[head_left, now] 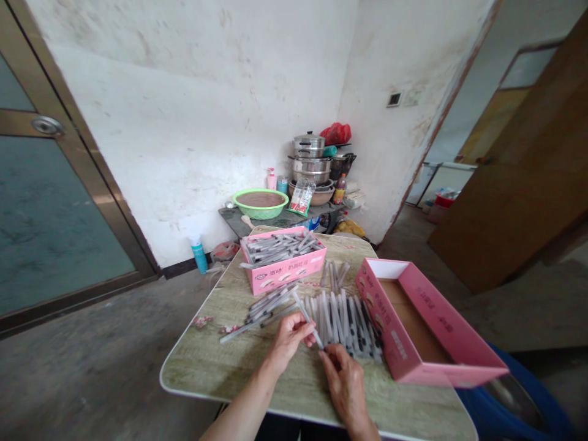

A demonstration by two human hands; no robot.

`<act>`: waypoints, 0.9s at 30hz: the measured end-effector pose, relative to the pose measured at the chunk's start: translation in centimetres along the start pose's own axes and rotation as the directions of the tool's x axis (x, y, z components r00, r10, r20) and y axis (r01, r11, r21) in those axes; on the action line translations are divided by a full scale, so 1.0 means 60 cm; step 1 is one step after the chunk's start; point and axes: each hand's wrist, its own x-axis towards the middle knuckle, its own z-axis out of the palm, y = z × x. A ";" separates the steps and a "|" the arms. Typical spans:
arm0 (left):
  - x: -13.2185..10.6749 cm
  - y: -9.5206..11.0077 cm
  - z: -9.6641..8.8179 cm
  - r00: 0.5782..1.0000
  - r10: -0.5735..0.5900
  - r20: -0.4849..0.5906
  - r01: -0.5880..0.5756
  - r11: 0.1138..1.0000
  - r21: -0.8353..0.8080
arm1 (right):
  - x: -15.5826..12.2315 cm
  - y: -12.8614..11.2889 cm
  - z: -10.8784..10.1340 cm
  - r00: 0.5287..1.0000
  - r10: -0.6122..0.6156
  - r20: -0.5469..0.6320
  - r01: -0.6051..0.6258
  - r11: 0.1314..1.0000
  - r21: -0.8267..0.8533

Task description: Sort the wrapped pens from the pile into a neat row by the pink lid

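Observation:
My left hand (291, 337) pinches a slim, translucent pen (306, 315), tilted with its far end up and left. At the pen's near end, the fingers of my right hand (343, 376) are closed together; whatever is between them is hidden. Beyond both hands lies a row of similar pens (337, 312), some whitish, some with dark ends. A looser pile of pens (271, 303) spreads out to the left. Behind it, a pink box (287, 269) is heaped with more of them. Another pink box (413, 327), at the right, shows its bare brown bottom.
Everything rests on a wood-patterned table (206, 361) with a pale rim. Behind it, a low dark table (234, 220) carries a green basin (261, 211), steel pots (310, 165) and bottles. A blue tub (528, 392) stands at the right, below the table edge.

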 end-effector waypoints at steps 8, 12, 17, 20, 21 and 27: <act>-0.002 0.006 -0.002 1.000 -0.007 -0.012 0.006 1.000 -0.009 | 0.004 -0.015 -0.007 0.993 -0.104 0.054 0.106 0.994 -0.037; -0.001 0.002 -0.002 1.000 -0.003 -0.003 0.003 1.000 -0.006 | 0.002 -0.008 -0.005 0.998 -0.047 0.033 0.048 0.998 -0.046; -0.002 0.005 -0.001 1.000 -0.008 -0.017 0.008 1.000 -0.011 | 0.006 -0.013 -0.007 0.997 -0.056 0.052 0.059 0.997 -0.044; -0.002 0.007 -0.001 1.000 -0.012 -0.007 0.012 1.000 -0.009 | 0.007 -0.016 -0.007 0.993 -0.105 0.050 0.107 0.993 -0.042; -0.002 0.007 -0.001 1.000 -0.010 -0.003 0.010 1.000 -0.011 | 0.007 -0.016 -0.007 0.994 -0.101 0.039 0.102 0.994 -0.047; -0.002 0.009 0.000 0.999 -0.025 -0.023 0.025 1.000 -0.006 | 0.006 -0.016 -0.008 0.998 -0.056 0.040 0.059 0.996 -0.069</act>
